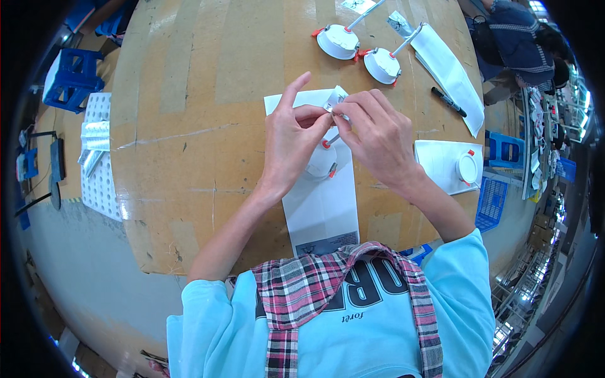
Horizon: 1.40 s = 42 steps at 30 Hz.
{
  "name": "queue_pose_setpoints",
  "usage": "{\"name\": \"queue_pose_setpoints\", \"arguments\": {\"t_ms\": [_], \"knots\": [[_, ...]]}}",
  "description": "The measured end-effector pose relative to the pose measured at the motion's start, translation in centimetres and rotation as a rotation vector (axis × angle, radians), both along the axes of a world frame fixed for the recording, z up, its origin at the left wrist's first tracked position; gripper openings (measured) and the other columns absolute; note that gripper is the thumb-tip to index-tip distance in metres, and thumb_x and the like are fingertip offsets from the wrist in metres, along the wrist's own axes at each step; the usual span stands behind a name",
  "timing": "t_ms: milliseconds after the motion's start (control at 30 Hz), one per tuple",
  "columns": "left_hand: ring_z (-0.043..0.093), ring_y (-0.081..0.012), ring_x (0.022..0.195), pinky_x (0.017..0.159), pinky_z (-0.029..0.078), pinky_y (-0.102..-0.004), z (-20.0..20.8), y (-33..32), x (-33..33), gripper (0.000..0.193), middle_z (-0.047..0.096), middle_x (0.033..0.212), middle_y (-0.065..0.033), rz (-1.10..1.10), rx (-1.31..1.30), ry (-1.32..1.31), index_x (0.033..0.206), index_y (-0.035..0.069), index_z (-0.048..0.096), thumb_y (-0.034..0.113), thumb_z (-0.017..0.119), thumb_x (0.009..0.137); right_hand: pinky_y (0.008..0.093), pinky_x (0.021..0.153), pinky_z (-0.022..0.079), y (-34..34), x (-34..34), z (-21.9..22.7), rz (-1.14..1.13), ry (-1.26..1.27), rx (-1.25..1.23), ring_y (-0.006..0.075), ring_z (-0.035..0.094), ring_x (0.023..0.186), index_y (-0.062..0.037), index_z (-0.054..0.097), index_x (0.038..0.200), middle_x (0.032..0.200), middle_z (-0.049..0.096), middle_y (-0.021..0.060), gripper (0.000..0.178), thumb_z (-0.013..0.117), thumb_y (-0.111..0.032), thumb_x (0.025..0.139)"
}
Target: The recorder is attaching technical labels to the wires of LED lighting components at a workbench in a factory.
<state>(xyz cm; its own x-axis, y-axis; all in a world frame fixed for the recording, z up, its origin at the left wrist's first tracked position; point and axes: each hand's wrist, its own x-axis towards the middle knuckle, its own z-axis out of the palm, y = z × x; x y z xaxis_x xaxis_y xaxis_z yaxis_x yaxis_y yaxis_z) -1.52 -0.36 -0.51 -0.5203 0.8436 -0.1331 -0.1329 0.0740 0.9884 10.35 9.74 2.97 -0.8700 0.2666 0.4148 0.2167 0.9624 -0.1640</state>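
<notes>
Over the middle of the table my left hand (291,135) pinches a small white label (336,99) between thumb and fingers, with its index finger pointing up. From the other side my right hand (381,132) has its fingertips closed on the same label, at the upper end of a grey cable (332,140). That cable rises from a white round downlight (320,165) with red-tipped clips, partly hidden by my left hand. Beneath the downlight lies a long white paper sleeve (321,211). Exactly how the label meets the cable is hidden by my fingers.
Two more downlights (338,42) (382,66) with cables stand at the far right. Near them lie a long white sleeve (449,79) and a black marker (449,102). Another downlight (466,169) rests on white sleeves (435,151) to the right. A blue stool (74,79) stands beyond the left edge.
</notes>
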Motion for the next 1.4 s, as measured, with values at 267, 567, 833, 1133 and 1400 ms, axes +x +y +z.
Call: {"name": "queue_pose_setpoints", "arguments": {"t_ms": [267, 567, 833, 1133, 1400], "knots": [[0.068, -0.0140, 0.079, 0.074, 0.056, -0.0259, 0.7, -0.2, -0.1, 0.065, 0.071, 0.083, -0.0109, 0.010, -0.008, 0.053, 0.139, -0.009, 0.032, 0.001, 0.064, 0.083, 0.0294, 0.058, 0.051, 0.1, -0.3, 1.3, 0.050, -0.160, 0.109, 0.0181, 0.058, 0.079, -0.0026, 0.059, 0.079, 0.080, 0.057, 0.0057, 0.015, 0.068, -0.004, 0.067], [0.068, -0.0141, 0.079, 0.074, 0.056, -0.0255, 0.3, -0.1, -0.4, 0.061, 0.071, 0.086, -0.0128, 0.016, -0.012, 0.048, 0.137, -0.013, 0.033, 0.002, 0.063, 0.085, 0.0302, 0.060, 0.052, -0.5, -0.3, 0.7, 0.016, -0.166, 0.056, 0.0202, 0.059, 0.082, -0.0009, 0.059, 0.084, 0.086, 0.059, 0.0077, 0.016, 0.066, -0.001, 0.069], [0.069, -0.0140, 0.080, 0.074, 0.056, -0.0255, 0.3, -0.2, -0.4, 0.061, 0.071, 0.087, -0.0123, 0.018, -0.009, 0.067, 0.137, -0.011, 0.035, 0.002, 0.063, 0.085, 0.0303, 0.059, 0.052, -0.6, -0.6, 0.7, -0.014, -0.134, 0.018, 0.0204, 0.059, 0.079, -0.0007, 0.059, 0.082, 0.081, 0.058, 0.0073, 0.014, 0.066, -0.002, 0.069], [0.068, -0.0140, 0.080, 0.074, 0.056, -0.0261, 0.3, -0.1, -0.3, 0.060, 0.071, 0.085, -0.0110, 0.034, -0.009, 0.067, 0.138, -0.006, 0.037, 0.001, 0.063, 0.084, 0.0301, 0.058, 0.052, -0.6, -0.6, 0.3, -0.026, -0.124, 0.049, 0.0207, 0.060, 0.077, -0.0012, 0.059, 0.079, 0.078, 0.058, 0.0079, 0.013, 0.066, -0.002, 0.069], [0.068, -0.0137, 0.081, 0.075, 0.055, -0.0266, 0.3, -0.2, -0.3, 0.052, 0.071, 0.085, -0.0110, 0.045, -0.001, 0.065, 0.129, -0.005, 0.045, 0.003, 0.065, 0.082, 0.0336, 0.056, 0.050, -0.5, -0.9, -0.4, -0.091, -0.023, -0.102, 0.0215, 0.060, 0.072, -0.0034, 0.059, 0.077, 0.075, 0.058, 0.0072, 0.009, 0.065, -0.004, 0.071]]}}
